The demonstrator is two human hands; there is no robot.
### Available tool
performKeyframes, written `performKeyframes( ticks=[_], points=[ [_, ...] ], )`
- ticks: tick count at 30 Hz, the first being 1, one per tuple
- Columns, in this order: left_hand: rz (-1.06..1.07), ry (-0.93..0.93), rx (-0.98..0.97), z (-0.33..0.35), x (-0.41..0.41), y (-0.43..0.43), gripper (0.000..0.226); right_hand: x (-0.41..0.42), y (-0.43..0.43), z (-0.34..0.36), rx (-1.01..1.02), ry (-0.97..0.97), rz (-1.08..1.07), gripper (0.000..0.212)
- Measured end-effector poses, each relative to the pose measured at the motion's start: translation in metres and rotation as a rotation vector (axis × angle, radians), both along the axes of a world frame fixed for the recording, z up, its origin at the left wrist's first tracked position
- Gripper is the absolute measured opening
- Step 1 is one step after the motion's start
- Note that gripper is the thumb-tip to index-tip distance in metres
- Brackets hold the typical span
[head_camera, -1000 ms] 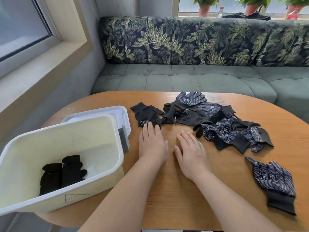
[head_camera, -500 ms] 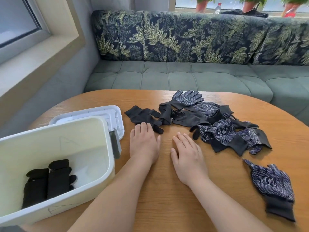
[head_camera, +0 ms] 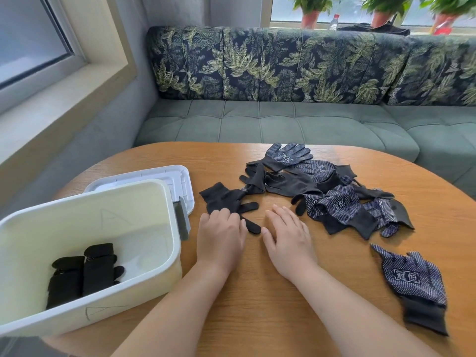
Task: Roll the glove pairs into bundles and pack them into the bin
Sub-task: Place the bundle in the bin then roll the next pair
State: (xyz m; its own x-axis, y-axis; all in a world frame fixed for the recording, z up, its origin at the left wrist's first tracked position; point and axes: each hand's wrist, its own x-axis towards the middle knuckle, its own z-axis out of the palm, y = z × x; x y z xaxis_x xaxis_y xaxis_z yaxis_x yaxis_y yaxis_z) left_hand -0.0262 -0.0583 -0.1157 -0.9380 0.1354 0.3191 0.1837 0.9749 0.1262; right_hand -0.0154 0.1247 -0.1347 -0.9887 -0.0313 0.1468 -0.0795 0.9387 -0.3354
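Observation:
A plain black glove (head_camera: pixel 223 199) lies on the wooden table (head_camera: pixel 257 318), just right of the white bin (head_camera: pixel 170 256). My left hand (head_camera: pixel 221 234) rests on its near end with fingers curled onto the fabric; one glove finger sticks out to the right from under the hand. Flat on the table beside it lies my right hand (head_camera: pixel 286 237), fingers straight, holding nothing. Inside the bin sits a rolled black glove bundle (head_camera: pixel 85 274). A pile of black and white-dotted gloves (head_camera: pixel 334 197) lies beyond my right hand. One dotted glove (head_camera: pixel 412 279) lies apart at the near right.
The bin's white lid (head_camera: pixel 154 176) lies on the table behind the bin. A green sofa (head_camera: pixel 257 119) with leaf-print cushions runs along the table's far side. A window sill (head_camera: pixel 51 117) is at the left. The bin overhangs the table's left edge.
My left hand's fingers have gone from straight to curled on the black glove. My right hand stays flat. The view has tilted upward.

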Motion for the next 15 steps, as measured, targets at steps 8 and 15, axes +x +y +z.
performKeyframes(
  ticks=[8, 15],
  points=[
    [0.059, -0.244, 0.138, -0.013, -0.01, 0.001, 0.072, -0.072, 0.0, 0.039, 0.121, 0.032, 0.041, 0.05],
    [0.089, -0.155, 0.105, -0.017, -0.012, 0.002, 0.074, -0.138, 0.004, 0.047, 0.208, -0.189, 0.015, 0.05]
  ],
)
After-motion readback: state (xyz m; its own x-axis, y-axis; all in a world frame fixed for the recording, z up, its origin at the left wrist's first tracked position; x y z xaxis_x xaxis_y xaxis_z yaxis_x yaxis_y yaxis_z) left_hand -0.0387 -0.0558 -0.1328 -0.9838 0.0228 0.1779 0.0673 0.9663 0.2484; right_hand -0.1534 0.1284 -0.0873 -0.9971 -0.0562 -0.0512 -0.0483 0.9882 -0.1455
